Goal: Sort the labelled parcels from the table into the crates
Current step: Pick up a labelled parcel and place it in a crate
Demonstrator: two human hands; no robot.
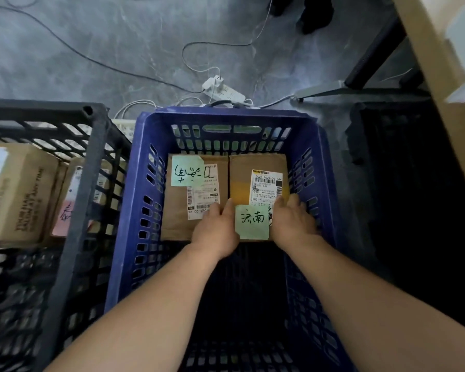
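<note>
Two brown parcels lying flat, side by side and touching, at the far end of the blue crate (pixel 145 210). Right-hand parcel (pixel 255 167) held at its near end between left hand (pixel 215 232) and right hand (pixel 293 224), fingers curled over its side edges; grip appears to be in place, though fingertips largely hidden. White shipping label on top, green handwritten note (pixel 252 222) at the near edge, yellowish tape across the middle. Neighbouring parcel (pixel 177 210) likewise bearing a white label and a green note (pixel 187 170), untouched apart from the left hand lying over its corner.

Step judged: setting the held parcel down beside its neighbour. Next move calls for releasing both hands, withdrawing clear of the crate walls, then returning to the table (pixel 440 76) for another parcel.

Black crate (pixel 91 167) just left, holding further cartons. Power strip (pixel 226 91) and cables on the floor beyond.
</note>
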